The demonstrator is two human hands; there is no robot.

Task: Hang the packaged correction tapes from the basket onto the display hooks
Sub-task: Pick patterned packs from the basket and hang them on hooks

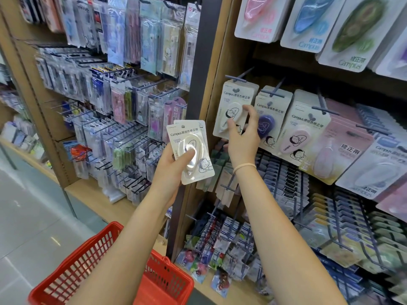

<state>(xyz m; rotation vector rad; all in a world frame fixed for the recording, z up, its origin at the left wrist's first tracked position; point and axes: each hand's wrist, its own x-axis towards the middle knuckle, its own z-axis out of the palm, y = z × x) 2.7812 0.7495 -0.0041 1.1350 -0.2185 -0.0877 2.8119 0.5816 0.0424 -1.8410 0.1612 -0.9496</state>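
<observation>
Two white correction tape packs [191, 150] gripped in left hand [174, 166], thumb pressed on front blister, one white pack [231, 111] on leftmost display hook [239, 78] pinched by right hand [242, 137] fingers, one purple pack [267, 122] and one pink pack [297, 137] on neighbouring hooks, one red basket [88, 260] below.

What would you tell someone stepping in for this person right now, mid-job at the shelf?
Left hand grips a small stack of white correction tape packs, thumb on the top blister.
Right hand pinches the white pack on the hook, leftmost in the Campus row, beside the purple pack.
Done: that pack looks hung.
Left: hang the held packs, then check the red basket; its contents are hidden by the arms.
</observation>
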